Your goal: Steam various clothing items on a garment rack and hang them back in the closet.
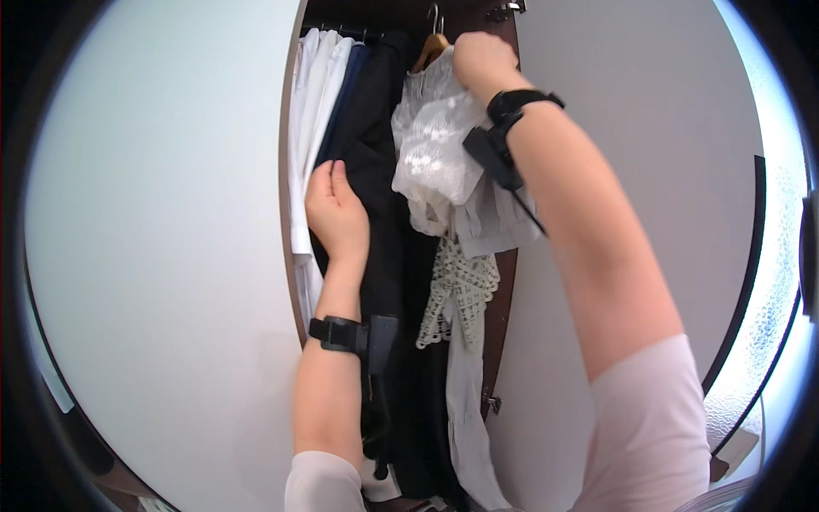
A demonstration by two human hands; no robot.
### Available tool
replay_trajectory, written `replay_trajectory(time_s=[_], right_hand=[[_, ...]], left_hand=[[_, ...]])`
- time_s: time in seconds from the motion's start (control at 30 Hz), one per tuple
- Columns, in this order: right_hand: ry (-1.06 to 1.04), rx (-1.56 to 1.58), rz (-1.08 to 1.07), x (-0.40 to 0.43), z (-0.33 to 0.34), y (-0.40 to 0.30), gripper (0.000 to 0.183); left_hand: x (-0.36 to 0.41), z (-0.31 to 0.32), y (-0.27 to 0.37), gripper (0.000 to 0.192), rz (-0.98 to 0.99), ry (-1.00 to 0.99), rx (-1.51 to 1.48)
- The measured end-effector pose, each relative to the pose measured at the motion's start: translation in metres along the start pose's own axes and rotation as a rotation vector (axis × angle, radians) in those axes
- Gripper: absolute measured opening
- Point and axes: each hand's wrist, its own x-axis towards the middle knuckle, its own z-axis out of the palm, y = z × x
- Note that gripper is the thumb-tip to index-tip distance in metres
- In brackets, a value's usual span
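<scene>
My right hand [484, 61] is closed at the shoulder of a sheer white lace blouse [435, 147], which hangs on a wooden hanger [432, 48]. The hand hides that end of the hanger. Lower down, my left hand [338, 214] is against a long black garment [377, 192], beside a navy garment [345, 96]. Its thumb and fingers are drawn together, but whether cloth is pinched between them is hidden. Below the blouse hang a cream crochet piece [461, 291] and a long white sleeve or cloth [470, 397].
White shirts [313, 96] hang from a dark rail [345, 30] at the wardrobe's left. A white door panel [160, 224] stands left of the opening, and an open door [576, 384] with metal hinges [492, 402] stands right. Textured glass [768, 288] lies beyond it.
</scene>
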Motion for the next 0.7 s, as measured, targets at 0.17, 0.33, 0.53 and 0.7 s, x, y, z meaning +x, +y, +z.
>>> replay_trajectory(time_s=[0.17, 0.33, 0.53, 0.7], right_hand=[[-0.037, 0.146, 0.07, -0.038, -0.196, 0.141, 0.025], [-0.013, 0.211, 0.191, -0.043, -0.383, 0.282, 0.025], [-0.194, 0.2, 0.116, -0.074, -0.627, 0.449, 0.028], [-0.335, 0.197, 0.039, -0.109, -0.958, 0.68, 0.035]], left_hand=[[-0.059, -0.049, 0.301, 0.028, -0.097, -0.021, 0.029], [-0.109, -0.076, 0.573, 0.031, -0.26, -0.138, -0.064], [-0.168, -0.15, 0.951, 0.024, -0.291, -0.274, -0.021], [-0.202, -0.184, 1.361, 0.023, -0.265, -0.278, 0.073]])
